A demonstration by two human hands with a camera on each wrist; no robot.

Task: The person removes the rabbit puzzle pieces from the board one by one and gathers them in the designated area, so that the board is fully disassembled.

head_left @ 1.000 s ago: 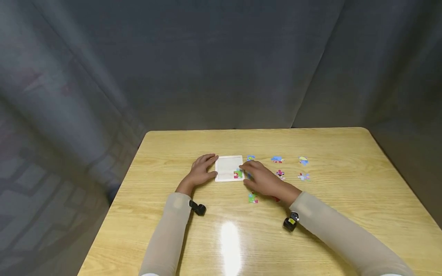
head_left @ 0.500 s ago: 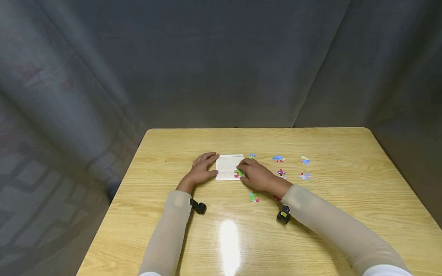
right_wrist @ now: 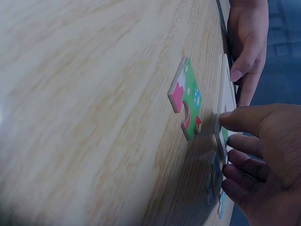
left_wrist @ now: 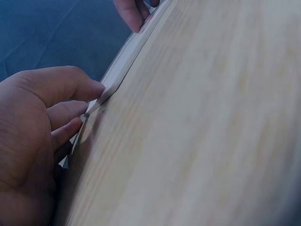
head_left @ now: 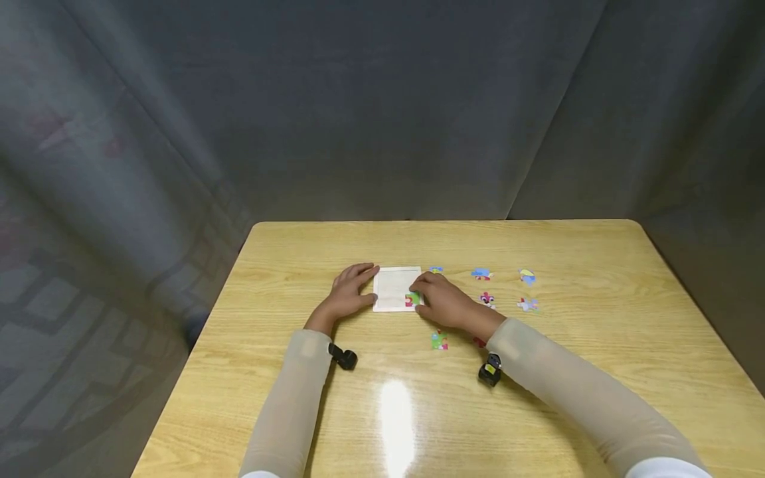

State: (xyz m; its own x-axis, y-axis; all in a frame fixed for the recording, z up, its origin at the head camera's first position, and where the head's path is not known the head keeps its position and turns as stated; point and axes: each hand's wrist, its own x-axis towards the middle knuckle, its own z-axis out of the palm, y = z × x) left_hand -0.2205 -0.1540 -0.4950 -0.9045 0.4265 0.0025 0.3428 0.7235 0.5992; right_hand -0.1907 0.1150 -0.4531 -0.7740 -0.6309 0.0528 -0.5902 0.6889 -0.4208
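A white square puzzle tray (head_left: 394, 270) lies on the table in the head view. My left hand (head_left: 349, 295) touches its left edge, thumb and forefinger spread along it. The left wrist view shows that thumb (left_wrist: 70, 84) against the rim. A green and red jigsaw piece (head_left: 412, 300) lies in the tray's near right corner. My right hand (head_left: 445, 302) is at that corner, its forefinger and thumb touching around the piece. In the right wrist view the thumb (right_wrist: 240, 118) meets the tray's edge, with a bit of green between it and the bent fingers. The fingertip contact is partly hidden.
Loose jigsaw pieces lie right of the tray, among them a green one (head_left: 439, 340), a blue one (head_left: 481, 273), a yellow and blue one (head_left: 527, 276) and a pink one (head_left: 487, 299). Another piece (head_left: 479, 342) is partly under the right wrist. A dark curtain (head_left: 382, 119) hangs behind the table.
My right hand has moved slightly left, from beside the tray onto its near right corner at the green and red piece. The left hand has stayed at the tray's left edge.
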